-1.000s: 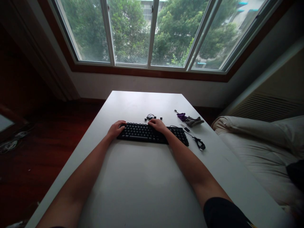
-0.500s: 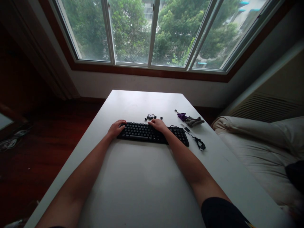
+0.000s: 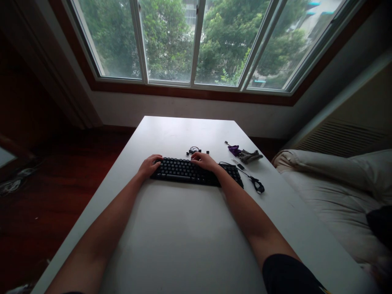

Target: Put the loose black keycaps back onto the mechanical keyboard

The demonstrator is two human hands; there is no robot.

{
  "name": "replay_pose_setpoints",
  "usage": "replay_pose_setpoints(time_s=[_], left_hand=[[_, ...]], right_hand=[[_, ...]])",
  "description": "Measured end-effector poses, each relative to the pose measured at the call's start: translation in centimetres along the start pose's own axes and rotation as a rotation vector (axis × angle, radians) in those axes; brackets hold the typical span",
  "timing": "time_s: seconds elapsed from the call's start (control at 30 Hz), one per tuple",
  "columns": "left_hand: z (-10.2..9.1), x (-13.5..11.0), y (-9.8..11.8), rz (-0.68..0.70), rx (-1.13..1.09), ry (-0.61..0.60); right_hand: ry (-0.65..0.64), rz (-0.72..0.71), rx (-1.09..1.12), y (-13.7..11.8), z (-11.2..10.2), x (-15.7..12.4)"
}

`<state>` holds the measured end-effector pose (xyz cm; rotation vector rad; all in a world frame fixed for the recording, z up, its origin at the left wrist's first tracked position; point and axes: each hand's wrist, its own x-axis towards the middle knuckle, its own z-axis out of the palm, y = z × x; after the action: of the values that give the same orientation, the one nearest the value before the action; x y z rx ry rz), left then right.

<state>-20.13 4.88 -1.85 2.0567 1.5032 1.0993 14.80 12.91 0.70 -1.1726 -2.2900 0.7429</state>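
A black keyboard [image 3: 183,171] lies across the middle of the white table [image 3: 183,241]. My left hand [image 3: 149,165] rests on the keyboard's left end, its fingers curled over the corner and holding it. My right hand [image 3: 204,161] sits over the back rows near the middle, fingers bent and drawn together at the tips on the keys. What they pinch is too small to see. Just behind the keyboard lie a few small black parts [image 3: 194,150].
To the right of the keyboard are a black cable with a plug [image 3: 257,185], a small dark stick [image 3: 240,165] and a purple and grey bundle [image 3: 245,154]. A bed with pale bedding [image 3: 333,192] runs along the table's right side. A window is beyond the table.
My right hand's fingertips have edged slightly left along the keyboard's back row. My left hand and the keyboard have stayed put.
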Motion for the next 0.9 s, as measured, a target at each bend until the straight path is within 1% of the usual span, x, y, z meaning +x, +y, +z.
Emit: replay_pose_setpoints(time_s=[0.07,0.13,0.23,0.37,0.5,0.6,0.9], left_hand=[[0.0,0.0,0.0,0.004,-0.003,-0.001],[0.0,0.0,0.0,0.001,-0.004,-0.003],[0.0,-0.1,0.1,-0.002,-0.005,0.006],[0.1,-0.1,-0.1,-0.004,-0.003,0.007],[0.2,0.0,-0.2,-0.009,0.000,0.011],[0.2,0.0,-0.3,0.000,0.003,0.004],[0.2,0.0,-0.3,0.014,0.004,0.007]], right_hand=[[0.013,-0.057,-0.039,-0.2,-0.2,-0.2],[0.029,-0.083,-0.083,-0.4,-0.4,-0.4],[0.034,-0.058,-0.042,-0.5,-0.7,-0.4],[0.050,-0.005,0.050,0.1,-0.7,-0.2],[0.043,0.017,0.007,0.8,-0.3,0.1],[0.053,0.027,-0.026,0.7,0.0,0.1],[0.061,-0.052,-0.138,-0.3,0.2,-0.1]])
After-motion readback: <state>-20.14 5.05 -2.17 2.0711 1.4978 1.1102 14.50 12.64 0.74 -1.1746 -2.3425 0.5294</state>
